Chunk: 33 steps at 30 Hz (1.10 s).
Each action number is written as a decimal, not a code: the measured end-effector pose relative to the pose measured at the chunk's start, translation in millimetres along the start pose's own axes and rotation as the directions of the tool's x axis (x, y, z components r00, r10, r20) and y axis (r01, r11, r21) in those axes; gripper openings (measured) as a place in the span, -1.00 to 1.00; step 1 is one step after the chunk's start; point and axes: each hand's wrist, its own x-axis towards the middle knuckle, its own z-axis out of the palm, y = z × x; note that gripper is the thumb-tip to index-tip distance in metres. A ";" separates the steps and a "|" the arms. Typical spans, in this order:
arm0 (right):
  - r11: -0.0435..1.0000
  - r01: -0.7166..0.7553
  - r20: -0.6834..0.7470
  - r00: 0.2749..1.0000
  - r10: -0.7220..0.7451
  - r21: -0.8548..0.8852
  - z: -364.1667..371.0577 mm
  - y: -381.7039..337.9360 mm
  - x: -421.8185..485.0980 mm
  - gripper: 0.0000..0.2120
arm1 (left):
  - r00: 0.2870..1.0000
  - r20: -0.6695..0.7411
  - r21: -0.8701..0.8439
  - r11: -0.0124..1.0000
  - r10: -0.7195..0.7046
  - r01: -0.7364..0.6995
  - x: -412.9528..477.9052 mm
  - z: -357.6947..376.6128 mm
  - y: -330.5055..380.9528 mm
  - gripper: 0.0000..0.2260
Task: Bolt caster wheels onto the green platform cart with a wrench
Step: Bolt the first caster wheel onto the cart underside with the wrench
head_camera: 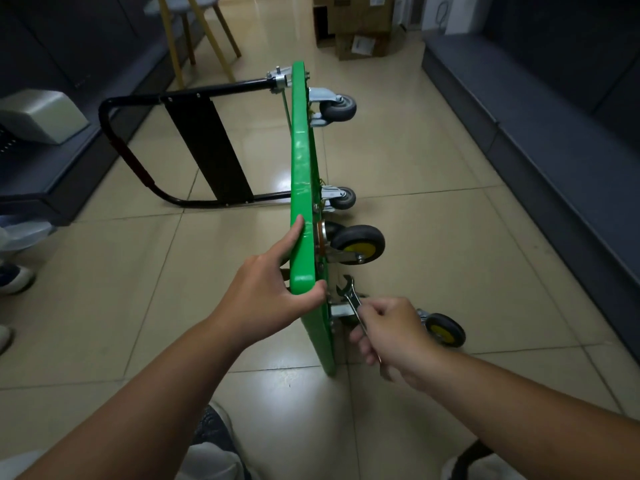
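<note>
The green platform cart (302,161) stands on its side edge on the tiled floor, its underside facing right. My left hand (268,289) grips its near upper corner, index finger stretched along the edge. My right hand (391,336) holds a silver open-end wrench (349,294), jaw up, close to the underside by a caster bracket (341,310). Two black casters with yellow hubs are near me, one (358,244) on the cart and one (445,330) partly behind my right hand. Two grey casters (337,107) (343,197) sit farther along.
The cart's black folding handle (138,161) lies out to the left on the floor. Dark benches line both sides of the aisle. Wooden stool legs (207,29) and cardboard boxes (356,26) stand at the far end. Someone's shoe (14,277) is at the left edge.
</note>
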 end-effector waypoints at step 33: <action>0.943 0.303 0.236 0.935 -0.266 -0.138 13.3 5.3 1.2 -0.64 | 0.997 0.072 0.079 0.996 0.028 -0.034 -8.6 -4.2 -2.5 -0.06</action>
